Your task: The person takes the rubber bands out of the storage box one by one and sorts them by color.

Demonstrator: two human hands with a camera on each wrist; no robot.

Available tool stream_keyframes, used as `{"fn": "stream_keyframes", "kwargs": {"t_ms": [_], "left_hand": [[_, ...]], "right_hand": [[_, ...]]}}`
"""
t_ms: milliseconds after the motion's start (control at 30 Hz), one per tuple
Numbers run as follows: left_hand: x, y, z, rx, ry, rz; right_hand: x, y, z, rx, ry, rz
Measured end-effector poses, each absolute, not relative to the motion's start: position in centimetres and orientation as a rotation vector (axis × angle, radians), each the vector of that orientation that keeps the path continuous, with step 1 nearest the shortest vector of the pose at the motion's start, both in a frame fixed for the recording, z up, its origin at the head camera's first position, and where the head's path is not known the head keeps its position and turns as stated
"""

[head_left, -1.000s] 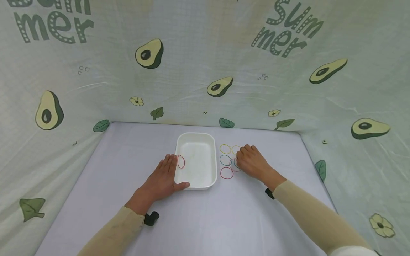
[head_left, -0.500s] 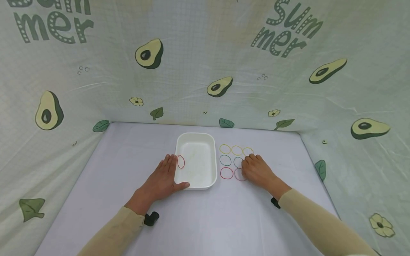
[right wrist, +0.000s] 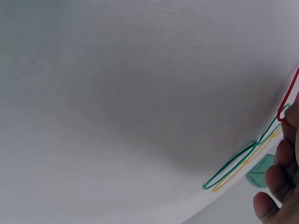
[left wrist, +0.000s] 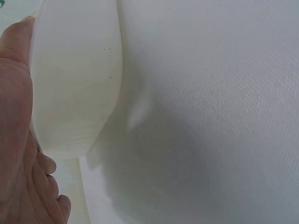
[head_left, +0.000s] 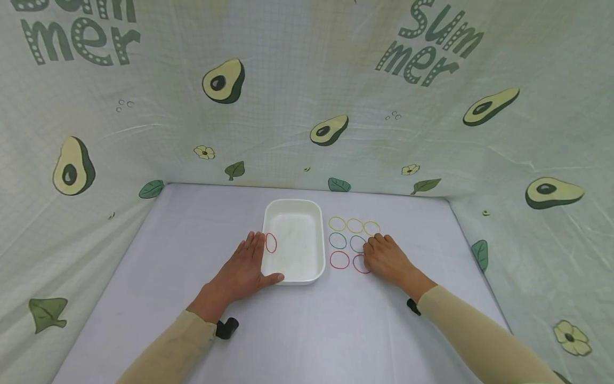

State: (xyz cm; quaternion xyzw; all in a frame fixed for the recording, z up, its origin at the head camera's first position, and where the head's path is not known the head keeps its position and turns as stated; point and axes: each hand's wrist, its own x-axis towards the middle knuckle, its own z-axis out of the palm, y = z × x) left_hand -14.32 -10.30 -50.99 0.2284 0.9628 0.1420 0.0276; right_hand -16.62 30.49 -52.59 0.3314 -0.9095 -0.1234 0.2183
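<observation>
In the head view my left hand [head_left: 242,269] rests against the left side of a white tray [head_left: 317,240], fingers straight and thumb on its near edge. One red rubber band [head_left: 276,243] lies in the tray. Right of the tray, my right hand [head_left: 388,261] pinches another red rubber band [head_left: 360,271] close to the table, partly hidden by the fingers. To its left lies a third red band [head_left: 339,268]. Green bands [head_left: 338,248] form the middle row, and three yellow bands [head_left: 337,230] the far one. The right wrist view shows the held red band [right wrist: 287,95] at the fingertips.
A white cloth covers the table [head_left: 307,330]. Behind it and along both sides hangs a curtain [head_left: 278,138] printed with avocados and leaves. The tray's raised walls stand between the two hands.
My right hand has moved right and slightly nearer, bringing the red band off the green ones to beside the other red band. A third yellow band has come into sight. My left hand stays put.
</observation>
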Motion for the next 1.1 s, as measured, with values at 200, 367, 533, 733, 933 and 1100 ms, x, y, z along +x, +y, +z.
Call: {"fn": "stream_keyframes", "kwargs": {"t_ms": [200, 367, 533, 733, 933, 1100], "left_hand": [[-14.3, -10.3, -51.2, 0.694, 2.974, 0.433], [-14.3, -10.3, -51.0, 0.686, 2.969, 0.441], [-14.2, -10.2, -50.8, 0.678, 2.965, 0.44], [-14.2, -10.3, -51.0, 0.661, 2.951, 0.437], [-14.3, -10.4, -51.3, 0.666, 2.963, 0.419], [-14.3, -10.4, -51.3, 0.671, 2.962, 0.41]], "right_hand": [[-16.7, 30.4, -52.7, 0.914, -2.516, -0.335], [-16.7, 30.4, -52.8, 0.877, -2.573, -0.377], [-16.9, 30.1, -52.6, 0.857, -2.557, -0.36], [-17.4, 29.6, -52.3, 0.836, -2.553, -0.293], [-17.8, 29.0, -52.1, 0.797, -2.601, -0.297], [-18.4, 28.1, -51.5, 0.774, -2.589, -0.333]]}}
